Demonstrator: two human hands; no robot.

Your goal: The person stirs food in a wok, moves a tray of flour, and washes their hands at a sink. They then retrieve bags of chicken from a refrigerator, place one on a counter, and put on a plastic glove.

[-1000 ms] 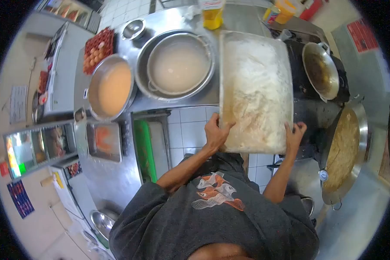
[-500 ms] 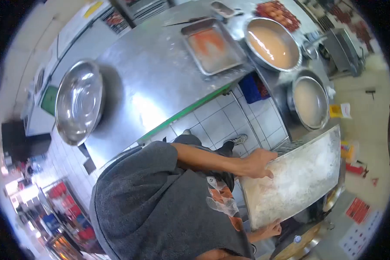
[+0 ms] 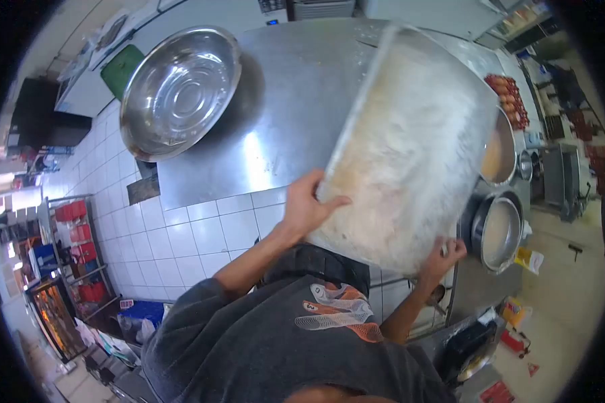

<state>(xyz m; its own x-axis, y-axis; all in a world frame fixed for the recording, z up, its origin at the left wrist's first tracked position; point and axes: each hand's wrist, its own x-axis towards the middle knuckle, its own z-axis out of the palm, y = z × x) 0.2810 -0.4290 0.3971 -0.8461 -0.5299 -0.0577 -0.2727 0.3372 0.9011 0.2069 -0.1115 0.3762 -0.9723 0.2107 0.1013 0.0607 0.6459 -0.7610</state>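
Note:
Between my two hands I carry a large metal baking tray (image 3: 417,148), tilted and smeared by motion, its surface whitish and streaked. My left hand (image 3: 309,207) grips its near left edge, thumb over the top. At the near right corner, my right hand (image 3: 445,256) has its fingers curled round the rim. The tray hangs over the right part of a steel table (image 3: 282,121) and hides much of that end. To the left on the table is a wide, shiny steel bowl (image 3: 188,97).
A bowl of orange-tan liquid (image 3: 499,151) is partly behind the tray, near eggs (image 3: 507,101) in red trays. A pot of pale liquid (image 3: 501,232) stands close beyond my right hand. Red bins (image 3: 74,232) fill a rack at left. Tiled floor (image 3: 202,232) shows below the table.
My body and view have turned left. The baking tray has swung from the right side to over the steel table, both hands still on it. It now covers where the smaller pan stood.

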